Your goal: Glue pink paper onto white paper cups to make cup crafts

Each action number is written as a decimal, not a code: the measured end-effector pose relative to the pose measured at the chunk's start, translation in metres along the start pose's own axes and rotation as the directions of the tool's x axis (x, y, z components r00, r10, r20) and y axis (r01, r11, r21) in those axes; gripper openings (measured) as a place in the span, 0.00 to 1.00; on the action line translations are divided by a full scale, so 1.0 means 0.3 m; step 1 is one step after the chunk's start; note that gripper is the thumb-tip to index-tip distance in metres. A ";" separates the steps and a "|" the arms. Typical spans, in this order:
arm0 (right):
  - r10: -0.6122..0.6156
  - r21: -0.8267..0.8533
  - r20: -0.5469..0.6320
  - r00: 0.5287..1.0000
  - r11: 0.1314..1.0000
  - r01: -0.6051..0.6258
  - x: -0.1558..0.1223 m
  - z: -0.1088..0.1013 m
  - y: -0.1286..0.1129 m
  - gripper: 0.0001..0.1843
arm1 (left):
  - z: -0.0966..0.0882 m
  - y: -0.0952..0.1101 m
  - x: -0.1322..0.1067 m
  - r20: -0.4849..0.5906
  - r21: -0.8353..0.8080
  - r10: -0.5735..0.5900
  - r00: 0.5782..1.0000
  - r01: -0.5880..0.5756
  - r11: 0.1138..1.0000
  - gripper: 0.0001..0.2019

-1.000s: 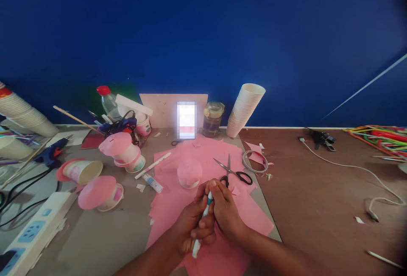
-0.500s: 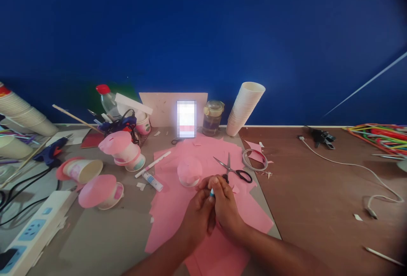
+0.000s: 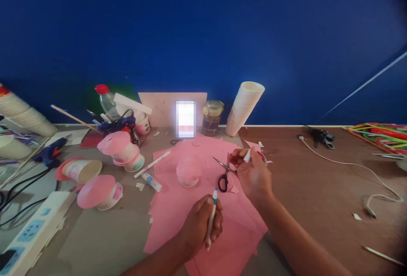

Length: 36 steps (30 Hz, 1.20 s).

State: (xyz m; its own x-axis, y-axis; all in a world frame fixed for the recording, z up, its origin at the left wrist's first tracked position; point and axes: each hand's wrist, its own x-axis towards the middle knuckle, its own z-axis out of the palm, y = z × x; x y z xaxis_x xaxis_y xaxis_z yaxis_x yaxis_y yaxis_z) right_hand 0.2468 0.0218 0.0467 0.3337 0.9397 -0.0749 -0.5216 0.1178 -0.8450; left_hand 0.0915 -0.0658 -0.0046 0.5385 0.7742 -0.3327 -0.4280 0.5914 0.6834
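Observation:
Upright over the pink paper (image 3: 171, 233), a white marker pen (image 3: 211, 221) with a teal band is gripped in my left hand (image 3: 202, 221); its tip points up, uncapped. Between thumb and fingers of my right hand (image 3: 254, 174) is a small white pen cap (image 3: 247, 156). Black-handled scissors (image 3: 223, 182) lie partly behind that hand, blades crossed. A roll of tape (image 3: 265, 157) is mostly covered by the same hand. Beyond my left hand stands a small paper cup topped with pink paper (image 3: 188, 170).
To the left are pink-topped paper cups (image 3: 97, 193), a glue tube (image 3: 152, 182), a white pen (image 3: 151, 164), a glue gun (image 3: 52, 151) and a power strip (image 3: 38, 221). At the back stand a bright screen (image 3: 186, 118), a jar (image 3: 212, 119) and stacked cups (image 3: 244, 108). A white cable (image 3: 349, 165) curls at right.
My hands were together around the marker pen; now they are apart. The cap has come off and moved right and away with my right hand, while the pen stays in my left.

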 end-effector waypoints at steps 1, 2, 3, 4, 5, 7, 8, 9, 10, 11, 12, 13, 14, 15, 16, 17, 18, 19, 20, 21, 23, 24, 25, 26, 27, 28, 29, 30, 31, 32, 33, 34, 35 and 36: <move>-0.005 -0.039 0.008 1.000 0.999 0.006 -0.002 -0.005 0.021 0.17 | -0.008 0.002 0.008 -0.016 -0.025 0.020 1.000 -0.020 0.999 0.18; -0.012 -0.088 0.012 1.000 0.996 0.013 -0.006 -0.009 0.048 0.17 | -0.014 0.005 0.015 -0.021 -0.032 0.031 0.999 -0.031 0.999 0.17; -0.035 -0.138 0.002 0.999 0.990 0.035 -0.009 -0.014 0.079 0.15 | -0.020 0.008 0.019 -0.024 -0.037 0.043 0.999 -0.044 0.998 0.16; -0.058 -0.187 -0.007 0.998 0.981 0.055 -0.012 -0.019 0.110 0.14 | -0.023 0.011 0.020 -0.021 -0.036 0.052 0.998 -0.053 0.998 0.15; -0.083 -0.227 -0.020 0.996 0.971 0.076 -0.014 -0.025 0.138 0.13 | -0.025 0.015 0.018 -0.018 -0.029 0.058 0.998 -0.059 0.998 0.14; -0.106 -0.269 -0.010 0.994 0.958 0.099 -0.018 -0.036 0.178 0.10 | -0.024 0.023 0.011 -0.010 -0.013 0.062 0.998 -0.062 0.998 0.14; -0.114 -0.283 -0.002 0.993 0.953 0.109 -0.021 -0.040 0.188 0.09 | -0.023 0.027 0.007 -0.006 -0.006 0.061 0.998 -0.061 0.998 0.13; -0.117 -0.304 0.015 0.993 0.945 0.116 -0.026 -0.042 0.193 0.09 | -0.021 0.030 0.003 -0.001 -0.001 0.063 0.998 -0.063 0.998 0.13; -0.119 -0.337 0.036 0.992 0.933 0.124 -0.032 -0.043 0.194 0.09 | -0.019 0.034 0.000 0.005 0.001 0.073 0.997 -0.073 0.997 0.12; -0.123 -0.387 0.059 0.991 0.912 0.136 -0.039 -0.042 0.193 0.09 | -0.018 0.036 -0.002 0.014 -0.003 0.087 0.996 -0.087 0.996 0.12; -0.132 -0.454 0.090 0.987 0.877 0.158 -0.047 -0.041 0.192 0.09 | -0.016 0.039 -0.004 0.025 -0.009 0.102 0.995 -0.101 0.995 0.11; -0.147 -0.530 0.129 0.981 0.825 0.193 -0.054 -0.039 0.192 0.08 | -0.014 0.041 -0.005 0.038 -0.015 0.112 0.993 -0.111 0.994 0.10; -0.167 -0.606 0.176 0.970 0.758 0.240 -0.059 -0.038 0.194 0.07 | -0.012 0.042 -0.006 0.052 -0.019 0.116 0.992 -0.115 0.993 0.10; -0.189 -0.674 0.228 0.955 0.677 0.295 -0.063 -0.038 0.197 0.07 | -0.009 0.044 -0.007 0.068 -0.022 0.114 0.991 -0.113 0.993 0.09; -0.210 -0.728 0.279 0.937 0.591 0.349 -0.065 -0.040 0.202 0.07 | -0.006 0.045 -0.008 0.084 -0.024 0.111 0.990 -0.109 0.994 0.09; -0.226 -0.765 0.325 0.918 0.508 0.396 -0.064 -0.044 0.208 0.06 | -0.002 0.046 -0.009 0.099 -0.024 0.107 0.989 -0.105 0.994 0.08; -0.239 -0.789 0.363 0.901 0.436 0.433 -0.061 -0.048 0.215 0.06 | 0.001 0.046 -0.011 0.115 -0.019 0.103 0.988 -0.102 0.995 0.08; -0.254 -0.803 0.392 0.884 0.375 0.463 -0.058 -0.053 0.221 0.06 | 0.005 0.046 -0.012 0.129 -0.014 0.101 0.987 -0.100 0.995 0.08; -0.267 -0.809 0.419 0.868 0.324 0.490 -0.053 -0.057 0.227 0.06 | 0.007 0.046 -0.014 0.142 -0.008 0.098 0.985 -0.098 0.995 0.08; -0.281 -0.809 0.445 0.850 0.280 0.517 -0.049 -0.061 0.230 0.06 | 0.009 0.046 -0.016 0.155 0.000 0.096 0.983 -0.097 0.995 0.08; -0.322 -0.792 0.490 0.810 0.223 0.568 -0.044 -0.066 0.230 0.08 | 0.008 0.044 -0.019 0.160 0.003 0.104 0.982 -0.106 0.994 0.08; -0.352 -0.781 0.500 0.791 0.210 0.588 -0.044 -0.066 0.224 0.09 | 0.006 0.043 -0.021 0.159 0.002 0.107 0.981 -0.109 0.994 0.09; -0.389 -0.766 0.508 0.769 0.204 0.609 -0.047 -0.065 0.216 0.10 | 0.004 0.042 -0.022 0.156 -0.003 0.110 0.982 -0.110 0.994 0.08; -0.434 -0.746 0.514 0.740 0.201 0.635 -0.054 -0.062 0.204 0.11 | 0.002 0.042 -0.024 0.149 -0.012 0.111 0.983 -0.110 0.994 0.08; -0.479 -0.720 0.521 0.706 0.197 0.665 -0.063 -0.059 0.191 0.11 | 0.001 0.043 -0.025 0.141 -0.025 0.113 0.984 -0.110 0.994 0.08; -0.517 -0.685 0.540 0.664 0.188 0.704 -0.075 -0.055 0.176 0.12 | 0.000 0.045 -0.026 0.131 -0.041 0.116 0.985 -0.112 0.993 0.08; -0.553 -0.641 0.565 0.613 0.174 0.748 -0.090 -0.051 0.161 0.12 | 0.000 0.048 -0.027 0.119 -0.060 0.123 0.985 -0.116 0.991 0.09; -0.556 -0.594 0.603 0.572 0.166 0.787 -0.106 -0.046 0.147 0.11 | 0.001 0.052 -0.027 0.107 -0.076 0.133 0.985 -0.125 0.989 0.09; -0.539 -0.533 0.659 0.525 0.158 0.831 -0.122 -0.042 0.135 0.11 | 0.002 0.058 -0.027 0.094 -0.087 0.151 0.984 -0.143 0.986 0.09; -0.533 -0.459 0.712 0.457 0.139 0.878 -0.137 -0.038 0.125 0.11 | 0.004 0.064 -0.026 0.082 -0.094 0.177 0.981 -0.169 0.981 0.09; -0.518 -0.392 0.758 0.395 0.123 0.912 -0.150 -0.033 0.119 0.11 | 0.006 0.071 -0.026 0.072 -0.100 0.208 0.976 -0.200 0.975 0.09; -0.515 -0.321 0.793 0.326 0.103 0.942 -0.161 -0.029 0.115 0.12 | 0.007 0.079 -0.025 0.064 -0.111 0.242 0.968 -0.234 0.966 0.09; -0.515 -0.257 0.816 0.262 0.082 0.963 -0.170 -0.025 0.113 0.13 | 0.009 0.087 -0.026 0.059 -0.131 0.269 0.961 -0.260 0.957 0.09; -0.517 -0.205 0.830 0.208 0.064 0.977 -0.177 -0.021 0.112 0.15 | 0.010 0.096 -0.027 0.052 -0.162 0.288 0.956 -0.277 0.947 0.09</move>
State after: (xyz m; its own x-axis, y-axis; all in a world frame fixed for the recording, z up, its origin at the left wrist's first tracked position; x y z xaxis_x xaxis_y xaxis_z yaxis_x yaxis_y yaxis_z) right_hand 0.2166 -0.0260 0.0188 -0.3124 0.4013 0.8610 0.4537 0.8594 -0.2359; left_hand 0.0770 -0.0558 0.0198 0.4295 0.8989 -0.0873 -0.6718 0.3826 0.6343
